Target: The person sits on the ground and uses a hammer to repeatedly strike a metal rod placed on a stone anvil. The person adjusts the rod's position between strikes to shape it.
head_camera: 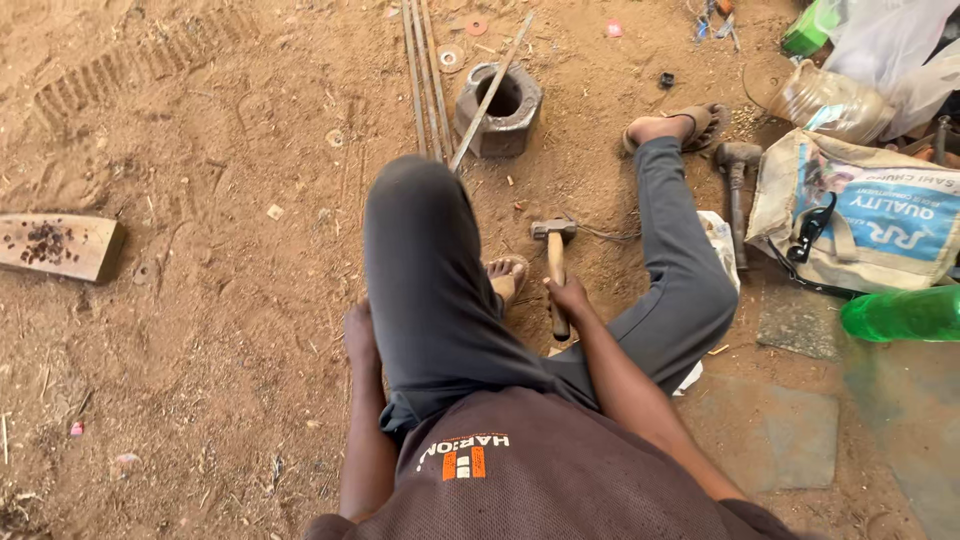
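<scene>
Containers first. A printed woven sack (860,215) lies at the right on the sandy ground (220,300), mouth closed from my view; I cannot tell its contents. A dark strap or pair of glasses rests on its left face. A clear plastic bag (825,100) sits behind it, contents unclear. A green plastic bottle (905,313) lies on its side just below the sack. A large hexagonal metal nut (500,108) stands ahead, its bore empty, with thin steel rods (428,75) lying beside and across it.

The hammer (555,270) lies between my legs: a worn metal head pointing away, a pale wooden handle running back towards me.

My right hand (570,298) is closed around the lower handle, gripping it. My left hand (358,335) is pressed against the ground beside my left knee, fingers folded under; it holds nothing I can see.

A second, heavier hammer (738,185) lies by the sack. A wooden block (60,245) sits far left.
</scene>
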